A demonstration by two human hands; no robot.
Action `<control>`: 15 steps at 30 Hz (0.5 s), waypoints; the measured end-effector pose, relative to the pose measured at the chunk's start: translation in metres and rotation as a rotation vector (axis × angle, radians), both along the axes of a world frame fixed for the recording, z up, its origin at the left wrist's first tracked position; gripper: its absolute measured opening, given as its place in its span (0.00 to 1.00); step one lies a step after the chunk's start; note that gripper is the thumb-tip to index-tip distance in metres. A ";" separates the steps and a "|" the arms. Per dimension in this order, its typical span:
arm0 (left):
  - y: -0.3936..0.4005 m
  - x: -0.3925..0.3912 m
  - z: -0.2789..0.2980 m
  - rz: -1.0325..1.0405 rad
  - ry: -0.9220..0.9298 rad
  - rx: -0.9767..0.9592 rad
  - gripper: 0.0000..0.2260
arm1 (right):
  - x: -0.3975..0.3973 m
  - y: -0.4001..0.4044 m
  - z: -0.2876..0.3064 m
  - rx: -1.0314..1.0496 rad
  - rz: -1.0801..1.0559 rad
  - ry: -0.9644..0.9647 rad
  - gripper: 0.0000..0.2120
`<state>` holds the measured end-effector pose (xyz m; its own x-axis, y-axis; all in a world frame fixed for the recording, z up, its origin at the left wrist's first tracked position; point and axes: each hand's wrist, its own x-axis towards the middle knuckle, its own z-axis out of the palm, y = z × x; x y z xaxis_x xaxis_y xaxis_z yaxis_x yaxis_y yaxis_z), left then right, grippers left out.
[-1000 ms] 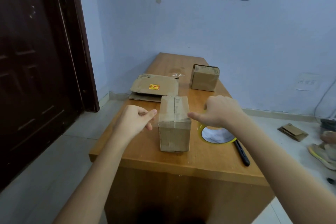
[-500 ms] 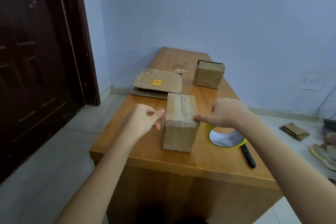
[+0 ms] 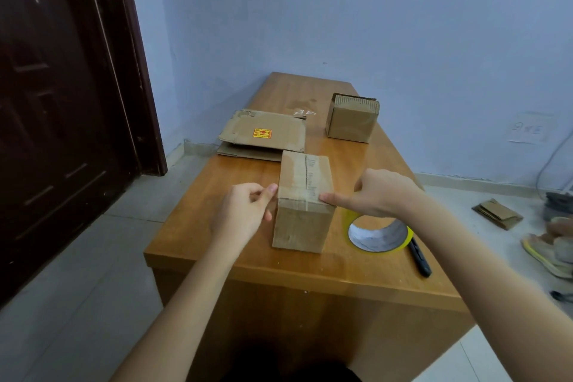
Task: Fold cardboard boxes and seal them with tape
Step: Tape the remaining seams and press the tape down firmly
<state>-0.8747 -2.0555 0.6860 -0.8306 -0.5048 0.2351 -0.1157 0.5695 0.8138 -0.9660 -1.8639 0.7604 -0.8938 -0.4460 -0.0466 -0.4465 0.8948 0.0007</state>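
Observation:
A closed cardboard box (image 3: 302, 223) stands upright near the front of the wooden table (image 3: 279, 262). A strip of clear tape (image 3: 299, 195) lies across the box top by its front edge. My left hand (image 3: 245, 211) pinches the strip's left end just beside the box's upper left edge. My right hand (image 3: 381, 192) pinches the right end, its fingertip at the box's upper right edge. A yellow-rimmed tape roll (image 3: 378, 234) lies flat on the table right of the box, partly under my right wrist.
A black pen-like tool (image 3: 420, 259) lies right of the roll. Flattened cardboard (image 3: 263, 133) is stacked at the table's left, with a second folded box (image 3: 352, 119) behind on the right. Folded cardboard (image 3: 497, 213) and shoes (image 3: 548, 248) are on the floor to the right.
Both hands have come down and in towards the box, bringing the stretched tape strip onto its top. The camera has moved closer and tilted down.

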 end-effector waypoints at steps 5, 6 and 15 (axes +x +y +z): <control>0.007 0.000 -0.002 0.076 -0.068 -0.131 0.16 | 0.000 -0.001 0.002 0.008 0.005 -0.013 0.37; 0.009 0.000 -0.003 0.071 -0.067 -0.119 0.15 | 0.000 -0.001 0.003 0.013 0.009 -0.007 0.37; 0.025 0.010 -0.034 -0.020 -0.131 0.365 0.20 | 0.001 -0.001 -0.002 0.000 0.010 -0.032 0.37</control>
<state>-0.8646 -2.0309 0.6519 -0.8524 -0.5187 -0.0659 -0.2241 0.2486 0.9423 -0.9652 -1.8649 0.7588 -0.8873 -0.4550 -0.0757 -0.4554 0.8902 -0.0136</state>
